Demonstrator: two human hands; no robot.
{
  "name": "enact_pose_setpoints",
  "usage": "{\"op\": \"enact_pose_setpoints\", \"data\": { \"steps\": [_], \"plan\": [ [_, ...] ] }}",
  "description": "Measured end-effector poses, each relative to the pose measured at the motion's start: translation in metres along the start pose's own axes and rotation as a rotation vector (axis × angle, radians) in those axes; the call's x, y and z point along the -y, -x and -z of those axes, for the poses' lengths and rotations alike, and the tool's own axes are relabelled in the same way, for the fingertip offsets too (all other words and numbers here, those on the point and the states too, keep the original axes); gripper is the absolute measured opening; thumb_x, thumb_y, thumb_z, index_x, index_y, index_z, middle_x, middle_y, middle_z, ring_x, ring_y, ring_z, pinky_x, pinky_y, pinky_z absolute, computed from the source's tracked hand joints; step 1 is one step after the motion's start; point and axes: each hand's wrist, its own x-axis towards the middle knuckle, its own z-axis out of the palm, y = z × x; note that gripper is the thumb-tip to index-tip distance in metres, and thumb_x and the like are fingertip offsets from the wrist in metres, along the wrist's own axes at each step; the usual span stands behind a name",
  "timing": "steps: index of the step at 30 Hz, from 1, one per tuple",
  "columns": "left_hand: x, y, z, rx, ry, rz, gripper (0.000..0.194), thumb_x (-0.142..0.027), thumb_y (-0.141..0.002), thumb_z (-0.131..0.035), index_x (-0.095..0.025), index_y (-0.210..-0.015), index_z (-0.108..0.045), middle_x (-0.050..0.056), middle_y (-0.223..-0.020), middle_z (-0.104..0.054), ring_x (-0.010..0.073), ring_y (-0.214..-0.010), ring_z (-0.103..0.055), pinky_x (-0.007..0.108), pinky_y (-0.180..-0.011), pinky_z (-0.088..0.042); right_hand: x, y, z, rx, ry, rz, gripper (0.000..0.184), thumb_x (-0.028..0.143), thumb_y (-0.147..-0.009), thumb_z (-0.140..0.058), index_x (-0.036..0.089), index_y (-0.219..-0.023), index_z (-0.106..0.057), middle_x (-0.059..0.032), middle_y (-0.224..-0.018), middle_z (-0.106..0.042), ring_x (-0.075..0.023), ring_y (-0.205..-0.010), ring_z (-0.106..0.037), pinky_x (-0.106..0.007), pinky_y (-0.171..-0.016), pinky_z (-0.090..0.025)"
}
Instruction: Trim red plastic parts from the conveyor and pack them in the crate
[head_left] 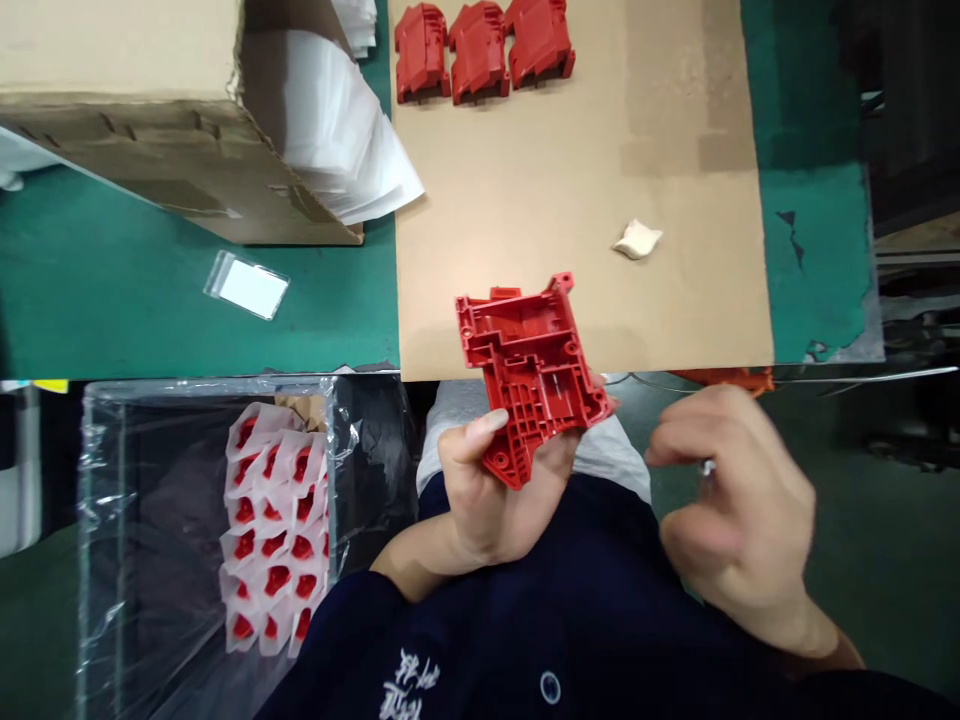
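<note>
My left hand (pixel 502 490) grips a red plastic housing (pixel 536 375) from below, its thumb on the lower left edge. The ribbed, hollow inside of the housing faces up, with small posts and compartments showing. To the right, apart from the housing, my right hand (pixel 739 510) is closed with curled fingers. A small shiny bit shows between those fingers, too little to name. Three more red housings (pixel 478 52) stand in a row at the far end of the cardboard sheet (pixel 577 180). A crumpled cream-coloured scrap (pixel 637 240) lies on that sheet.
At the left, an open cardboard box (pixel 150 150) holds white sleeves (pixel 337 130). A small clear bag with a white card (pixel 247 285) lies on the green table (pixel 112 290). Below stands a plastic-lined bin (pixel 150 500) with wrapped red parts (pixel 274 530). Something orange (pixel 727 380) sits by the table edge.
</note>
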Motion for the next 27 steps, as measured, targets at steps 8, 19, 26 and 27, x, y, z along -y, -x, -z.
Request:
{"op": "enact_pose_setpoints", "data": {
  "steps": [8,19,26,27],
  "plan": [
    [0.013,0.009,0.02,-0.169,-0.115,-0.102,0.04,-0.047,-0.069,-0.059,-0.027,-0.101,-0.071,0.001,-0.102,-0.075,0.0296,-0.112,-0.065,0.036,-0.093,-0.057,0.034,-0.016,-0.022,0.13,0.369,0.117,0.052,0.05,-0.102,-0.027,0.014,-0.085,-0.06,-0.0044,-0.068,-0.05,-0.0187,-0.066,-0.04,-0.031,-0.062,-0.029],
    [0.011,0.009,0.018,-0.241,-0.176,-0.133,0.04,-0.045,-0.065,-0.058,-0.028,-0.099,-0.069,0.002,-0.1,-0.075,0.0319,-0.12,-0.062,0.042,-0.103,-0.052,0.036,-0.022,-0.023,0.136,0.492,0.172,0.049,0.041,-0.104,-0.025,0.016,-0.084,-0.062,-0.0041,-0.068,-0.051,-0.0187,-0.066,-0.038,-0.032,-0.062,-0.026],
    [0.012,0.008,0.018,-0.314,-0.229,-0.179,0.041,-0.047,-0.068,-0.053,-0.03,-0.101,-0.069,0.0,-0.111,-0.073,0.03,-0.12,-0.062,0.04,-0.106,-0.05,0.038,-0.022,-0.025,0.11,0.556,0.215,0.047,0.038,-0.104,-0.026,0.017,-0.081,-0.061,-0.0032,-0.066,-0.049,-0.0192,-0.065,-0.037,-0.033,-0.063,-0.026],
    [0.013,0.008,0.019,-0.32,-0.228,-0.186,0.041,-0.047,-0.068,-0.053,-0.03,-0.101,-0.069,0.0,-0.113,-0.072,0.0297,-0.119,-0.062,0.04,-0.105,-0.051,0.038,-0.023,-0.026,0.11,0.558,0.218,0.046,0.038,-0.104,-0.026,0.018,-0.08,-0.06,-0.003,-0.066,-0.048,-0.0191,-0.065,-0.037,-0.033,-0.063,-0.025]
  ]
}}
